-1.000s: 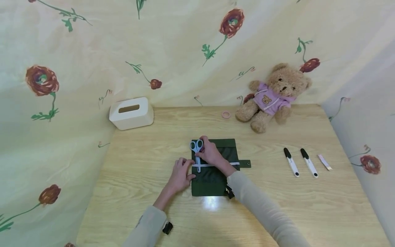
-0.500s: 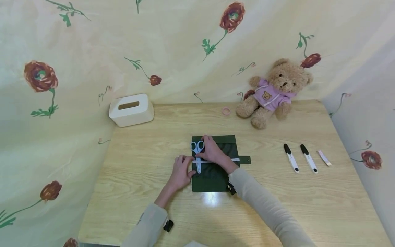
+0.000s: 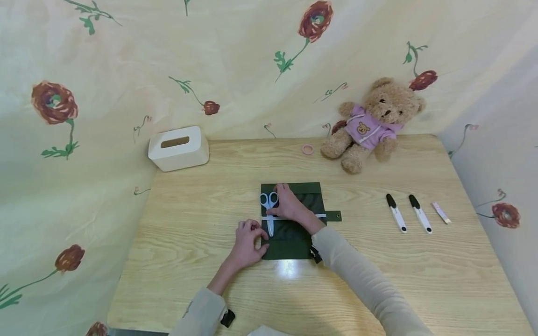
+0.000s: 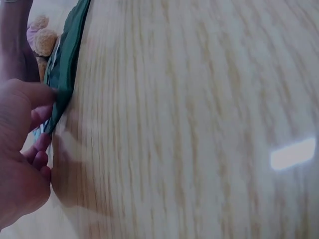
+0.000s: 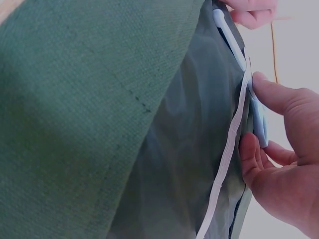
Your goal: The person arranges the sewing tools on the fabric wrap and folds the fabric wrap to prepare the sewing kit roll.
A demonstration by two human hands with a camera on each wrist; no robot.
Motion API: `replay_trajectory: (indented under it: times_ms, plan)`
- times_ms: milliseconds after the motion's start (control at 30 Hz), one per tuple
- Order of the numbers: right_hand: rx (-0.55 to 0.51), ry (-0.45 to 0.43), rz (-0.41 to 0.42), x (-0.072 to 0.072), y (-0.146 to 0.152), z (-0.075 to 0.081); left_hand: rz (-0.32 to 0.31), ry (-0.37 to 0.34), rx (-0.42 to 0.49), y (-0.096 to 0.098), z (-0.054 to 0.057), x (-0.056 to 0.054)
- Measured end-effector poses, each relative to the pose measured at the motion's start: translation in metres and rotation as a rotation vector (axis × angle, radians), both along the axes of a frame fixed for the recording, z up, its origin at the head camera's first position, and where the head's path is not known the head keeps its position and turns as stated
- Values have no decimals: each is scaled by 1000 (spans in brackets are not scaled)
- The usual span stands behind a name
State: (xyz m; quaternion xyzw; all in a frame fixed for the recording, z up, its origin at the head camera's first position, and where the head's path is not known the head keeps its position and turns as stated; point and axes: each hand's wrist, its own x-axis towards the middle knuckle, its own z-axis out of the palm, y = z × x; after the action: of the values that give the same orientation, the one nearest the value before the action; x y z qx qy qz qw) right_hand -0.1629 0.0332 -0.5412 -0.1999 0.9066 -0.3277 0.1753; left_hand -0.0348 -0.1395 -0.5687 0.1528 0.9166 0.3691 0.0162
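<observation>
A pair of scissors with light blue handles [image 3: 269, 199] lies on a dark green fabric case [image 3: 294, 247], toward its left edge. The blades pass under a white elastic band [image 5: 227, 154], and their tip points at the near side. My right hand [image 3: 290, 205] grips the scissors by the handles [image 5: 259, 122], thumb on one side and fingers on the other. My left hand [image 3: 248, 243] rests at the case's left edge beside the blade tip, with thumb and index finger curved apart. In the left wrist view, the left thumb [image 4: 37, 94] touches the green edge.
Two white tools with black caps [image 3: 396, 213] [image 3: 420, 213] and a small pale strip [image 3: 441, 213] lie on the right. A teddy bear [image 3: 370, 126] leans at the back right, near a pink ring [image 3: 307, 149]. A white tissue box [image 3: 178, 148] stands back left.
My left hand has slid nearer along the case's edge, away from the band's end toward the blade tip. The scissors have shifted slightly nearer under the band, still in my right hand.
</observation>
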Motion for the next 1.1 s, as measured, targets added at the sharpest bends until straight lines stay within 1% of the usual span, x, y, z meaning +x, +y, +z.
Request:
replay_trajectory:
  times_ms: [233, 300, 533, 633, 900, 1000, 1100]
  plan:
    - [4, -24, 15, -2, 3, 0, 15, 26, 22, 4, -3, -2]
    - [1, -27, 20, -3, 4, -1, 20, 13, 32, 4, -4, -3]
    - [-8, -38, 23, -6, 8, 0, 35, -79, 56, 5, -4, -7]
    - [-20, -34, 32, -7, 10, 2, 36, -85, 59, 6, -3, -9]
    - [-26, 22, 95, -10, 15, 5, 42, -67, 48, 8, -2, -12]
    - [-23, 35, 111, -8, 16, 2, 45, -93, 51, 7, -2, -9]
    - [-33, 36, 140, -3, 14, -2, 58, -137, 57, 5, -3, 0]
